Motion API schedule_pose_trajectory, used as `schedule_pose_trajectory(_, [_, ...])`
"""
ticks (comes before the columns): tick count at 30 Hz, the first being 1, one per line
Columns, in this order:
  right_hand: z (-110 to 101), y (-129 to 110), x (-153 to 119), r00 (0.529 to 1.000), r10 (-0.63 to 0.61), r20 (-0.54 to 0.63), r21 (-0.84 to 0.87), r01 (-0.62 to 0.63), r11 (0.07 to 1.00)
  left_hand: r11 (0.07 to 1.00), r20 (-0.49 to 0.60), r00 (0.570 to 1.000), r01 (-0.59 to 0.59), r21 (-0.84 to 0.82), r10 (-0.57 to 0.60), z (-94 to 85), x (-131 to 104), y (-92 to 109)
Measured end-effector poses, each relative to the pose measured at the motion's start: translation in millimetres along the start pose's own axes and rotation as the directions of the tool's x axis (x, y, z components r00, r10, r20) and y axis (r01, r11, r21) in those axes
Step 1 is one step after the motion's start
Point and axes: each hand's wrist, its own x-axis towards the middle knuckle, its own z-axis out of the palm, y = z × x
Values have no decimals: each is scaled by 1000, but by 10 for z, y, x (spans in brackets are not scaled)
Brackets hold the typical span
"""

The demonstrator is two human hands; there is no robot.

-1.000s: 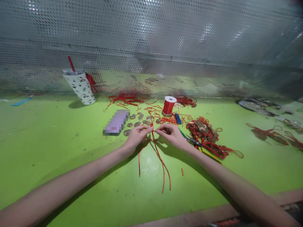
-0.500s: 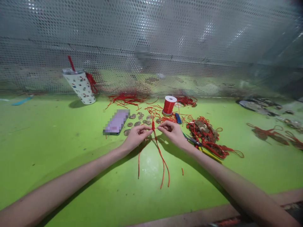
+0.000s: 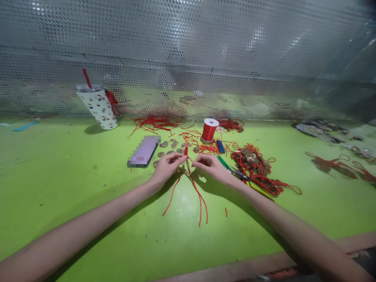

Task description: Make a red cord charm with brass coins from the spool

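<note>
Red cord (image 3: 186, 151), pinched by the left hand (image 3: 167, 167), likely wanted even tension; the right hand's (image 3: 212, 167) grip was unclear.

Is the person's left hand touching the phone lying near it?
Apart. The head view shows it: a strip of green tabletop is visible between the left hand and the phone.

Free tabletop (image 3: 108, 160) left of phone (image 3: 145, 151), but coin pile (image 3: 253, 158) by right grip (image 3: 211, 167).
</note>
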Motion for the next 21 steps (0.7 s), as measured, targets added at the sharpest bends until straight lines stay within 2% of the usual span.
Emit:
schedule_pose_trajectory(3, [-52,-151,-34,984,-62,165,-87,77,993,999,14,1000,5,-44,-5,-16,-7,36])
schedule_pose_trajectory(5, [-117,-234,-30,973,-81,217,-168,119,979,997,36,999,16,-73,-14,-13,-24,63])
schedule_pose_trajectory(7, [-182,-276,-3,987,-72,147,-247,107,963,996,62,998,19,-82,-14,-3,-46,86])
schedule_pose_trajectory(10, [-212,-263,63,995,-90,-41,-280,76,957,999,105,994,7,-47,-2,20,-68,101])
schedule_pose_trajectory(15, [-102,-198,146,992,-121,-41,-81,117,990,992,179,984,-21,124,-2,4,-91,92])
schedule_pose_trajectory(18, [-84,-210,146,991,-100,-87,-55,95,994,936,233,968,-166,311,94,-70,-136,126])
schedule_pose_trajectory(21, [-101,-233,128,990,-82,-111,-59,75,995,759,231,920,-391,521,315,-148,-182,197])
